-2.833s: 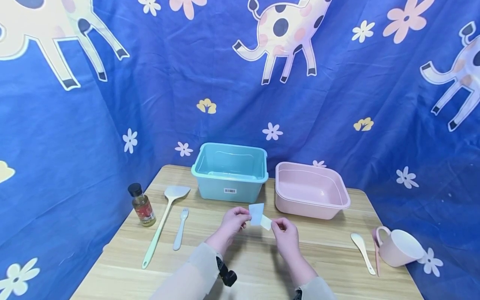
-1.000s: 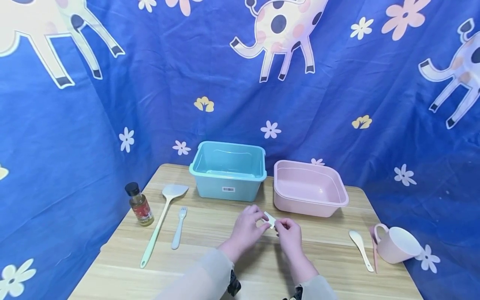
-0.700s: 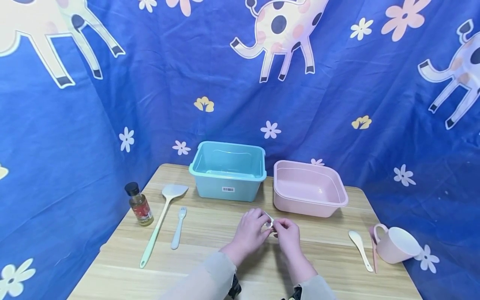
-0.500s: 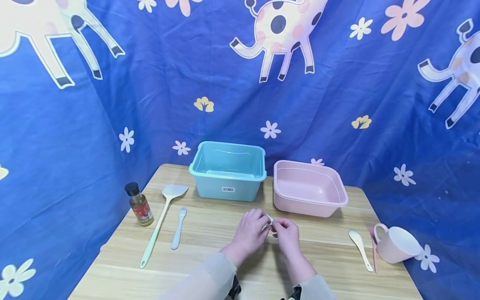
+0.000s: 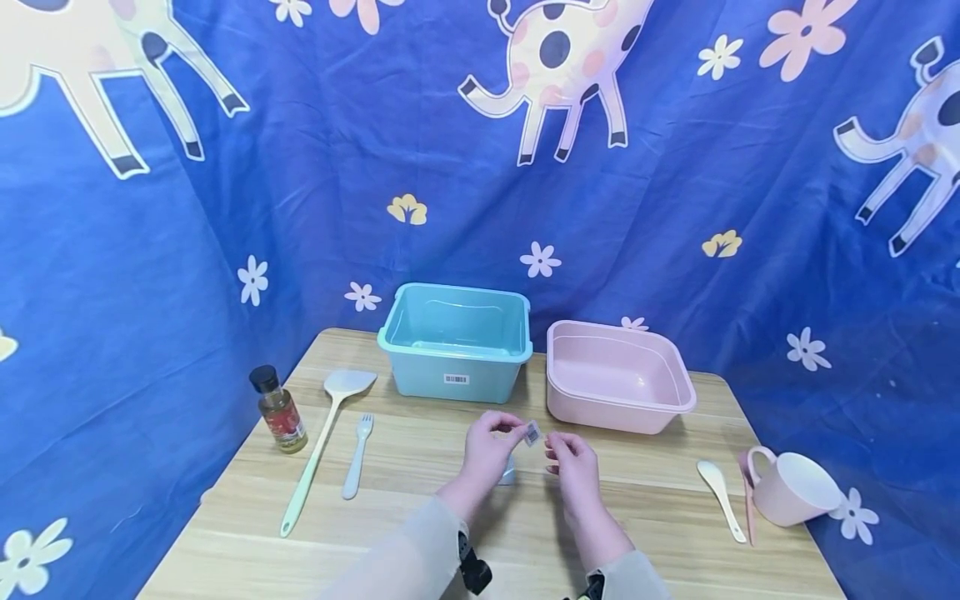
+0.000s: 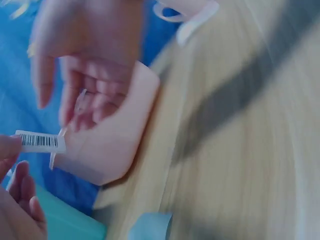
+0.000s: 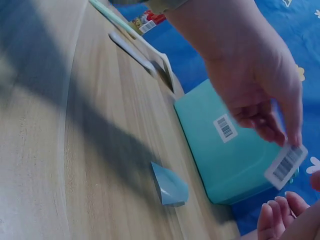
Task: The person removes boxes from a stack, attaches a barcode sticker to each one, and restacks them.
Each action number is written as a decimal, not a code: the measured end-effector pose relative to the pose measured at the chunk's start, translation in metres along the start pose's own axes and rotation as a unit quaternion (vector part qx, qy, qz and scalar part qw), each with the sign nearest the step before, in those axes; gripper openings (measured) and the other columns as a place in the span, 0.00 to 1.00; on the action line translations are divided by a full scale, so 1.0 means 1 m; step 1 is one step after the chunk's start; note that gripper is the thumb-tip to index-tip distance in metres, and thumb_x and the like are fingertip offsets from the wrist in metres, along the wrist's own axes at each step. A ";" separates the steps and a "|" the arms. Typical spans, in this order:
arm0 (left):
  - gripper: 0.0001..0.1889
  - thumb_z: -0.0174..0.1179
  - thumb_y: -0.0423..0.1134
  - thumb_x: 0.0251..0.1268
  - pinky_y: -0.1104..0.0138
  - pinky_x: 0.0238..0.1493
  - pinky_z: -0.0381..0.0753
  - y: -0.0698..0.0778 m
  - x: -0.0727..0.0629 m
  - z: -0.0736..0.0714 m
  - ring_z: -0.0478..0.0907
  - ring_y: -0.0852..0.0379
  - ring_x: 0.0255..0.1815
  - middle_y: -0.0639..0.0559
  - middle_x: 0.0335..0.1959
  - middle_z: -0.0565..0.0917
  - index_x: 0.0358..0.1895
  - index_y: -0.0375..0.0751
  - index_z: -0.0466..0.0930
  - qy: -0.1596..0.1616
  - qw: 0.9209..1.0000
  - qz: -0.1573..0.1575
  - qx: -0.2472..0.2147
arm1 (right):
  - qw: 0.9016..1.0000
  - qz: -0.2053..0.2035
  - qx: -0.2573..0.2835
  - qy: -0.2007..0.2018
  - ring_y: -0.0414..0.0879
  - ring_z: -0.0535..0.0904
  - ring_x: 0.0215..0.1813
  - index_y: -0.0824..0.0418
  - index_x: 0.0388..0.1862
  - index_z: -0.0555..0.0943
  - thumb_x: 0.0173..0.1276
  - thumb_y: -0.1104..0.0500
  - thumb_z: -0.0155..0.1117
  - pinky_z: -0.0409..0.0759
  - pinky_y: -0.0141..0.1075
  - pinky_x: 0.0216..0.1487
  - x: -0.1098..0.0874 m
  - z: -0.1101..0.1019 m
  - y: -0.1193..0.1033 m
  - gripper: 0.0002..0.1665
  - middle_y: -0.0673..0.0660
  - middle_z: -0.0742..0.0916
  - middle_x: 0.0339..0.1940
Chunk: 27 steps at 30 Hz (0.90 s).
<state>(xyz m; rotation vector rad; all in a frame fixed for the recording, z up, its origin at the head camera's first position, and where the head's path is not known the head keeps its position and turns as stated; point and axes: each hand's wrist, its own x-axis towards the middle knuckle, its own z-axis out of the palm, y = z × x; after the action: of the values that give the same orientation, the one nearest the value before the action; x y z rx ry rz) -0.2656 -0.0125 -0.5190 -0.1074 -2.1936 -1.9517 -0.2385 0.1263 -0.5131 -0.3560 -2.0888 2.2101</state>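
Note:
My left hand (image 5: 487, 450) pinches a small white barcode sticker (image 5: 532, 433) between thumb and fingertip, in front of the two tubs. In the right wrist view the sticker (image 7: 286, 166) hangs tilted from that hand (image 7: 255, 75), its printed bars showing. Just to the right is my right hand (image 5: 576, 471), its fingers loosely bent, apart from the sticker. The left wrist view shows a gap between this hand's (image 6: 95, 65) thumb and fingers; a thin pale glint by the fingers is too blurred to identify. A curled light-blue slip of paper (image 7: 171, 186) lies on the table below, partly behind my left wrist in the head view.
A teal tub (image 5: 453, 367) with a barcode label and a pink tub (image 5: 618, 408) stand at the back. On the left are a bottle (image 5: 283, 412), a spatula (image 5: 322, 454) and a fork (image 5: 359, 458). To the right lie a spoon (image 5: 722, 500), a pink utensil (image 5: 752, 512) and a mug (image 5: 798, 492).
Earlier each hand held a piece of paper; then they met over the white sticker. Now they have parted, the left keeps the sticker, and the blue slip lies on the table.

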 end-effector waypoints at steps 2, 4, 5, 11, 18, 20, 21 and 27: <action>0.07 0.70 0.30 0.56 0.63 0.43 0.77 0.000 0.001 -0.002 0.78 0.55 0.38 0.52 0.33 0.83 0.36 0.31 0.84 0.015 0.995 -0.058 -0.075 | 1.000 0.000 0.004 -0.011 0.46 0.79 0.41 0.76 0.50 0.77 0.71 0.63 0.61 0.80 0.39 0.41 -0.001 0.000 0.000 0.17 0.54 0.84 0.37; 0.09 0.69 0.31 0.57 0.64 0.42 0.76 0.000 0.002 -0.004 0.78 0.56 0.37 0.50 0.32 0.84 0.38 0.28 0.83 0.020 0.987 -0.100 -0.124 | 1.000 0.006 0.014 -0.025 0.45 0.80 0.40 0.77 0.52 0.76 0.70 0.64 0.63 0.81 0.40 0.42 -0.001 0.000 0.001 0.18 0.54 0.85 0.38; 0.10 0.69 0.32 0.58 0.64 0.42 0.74 0.000 0.001 -0.005 0.78 0.57 0.37 0.51 0.32 0.84 0.39 0.28 0.83 0.020 0.983 -0.118 -0.138 | 0.999 0.009 0.021 -0.032 0.45 0.80 0.40 0.77 0.52 0.76 0.69 0.65 0.64 0.81 0.40 0.42 -0.001 0.000 0.001 0.18 0.55 0.85 0.38; 0.08 0.69 0.36 0.58 0.58 0.44 0.70 0.001 -0.001 -0.007 0.75 0.57 0.40 0.55 0.33 0.83 0.38 0.36 0.85 0.010 0.970 -0.170 -0.173 | 0.997 0.027 0.063 -0.036 0.42 0.83 0.34 0.71 0.43 0.79 0.66 0.69 0.65 0.81 0.36 0.38 0.002 0.001 0.002 0.08 0.54 0.87 0.34; 0.08 0.70 0.36 0.57 0.57 0.45 0.70 -0.001 -0.002 -0.007 0.75 0.56 0.40 0.54 0.34 0.83 0.37 0.36 0.85 0.001 0.971 -0.171 -0.166 | 0.997 0.018 0.078 -0.011 0.41 0.81 0.29 0.66 0.35 0.79 0.65 0.71 0.65 0.79 0.32 0.33 0.004 0.000 0.001 0.04 0.52 0.85 0.27; 0.08 0.70 0.35 0.56 0.60 0.43 0.70 -0.002 -0.003 -0.007 0.75 0.57 0.40 0.54 0.34 0.83 0.37 0.35 0.85 -0.002 0.974 -0.164 -0.158 | 0.997 0.012 0.071 -0.008 0.41 0.80 0.29 0.66 0.35 0.79 0.65 0.72 0.65 0.79 0.31 0.32 0.004 -0.001 0.001 0.04 0.52 0.85 0.27; 0.09 0.70 0.35 0.56 0.61 0.42 0.71 -0.001 -0.004 -0.007 0.75 0.57 0.39 0.54 0.34 0.83 0.37 0.34 0.85 -0.002 0.975 -0.161 -0.155 | 0.998 0.008 0.065 -0.008 0.41 0.80 0.29 0.67 0.35 0.79 0.65 0.72 0.65 0.79 0.31 0.32 0.004 -0.001 0.000 0.04 0.53 0.85 0.27; 0.12 0.71 0.33 0.56 0.63 0.46 0.73 0.002 -0.004 -0.005 0.78 0.59 0.39 0.52 0.35 0.85 0.43 0.31 0.85 -0.002 0.980 -0.142 -0.137 | 0.999 -0.033 -0.002 -0.016 0.43 0.80 0.29 0.71 0.36 0.79 0.64 0.73 0.65 0.78 0.31 0.31 0.007 -0.009 -0.002 0.03 0.58 0.85 0.27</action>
<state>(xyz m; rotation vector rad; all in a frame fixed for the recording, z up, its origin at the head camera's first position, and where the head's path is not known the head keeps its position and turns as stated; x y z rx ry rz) -0.2613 -0.0172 -0.5176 0.1702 -2.0204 -2.4025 -0.2438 0.1371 -0.5124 -0.2487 -2.0904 2.1889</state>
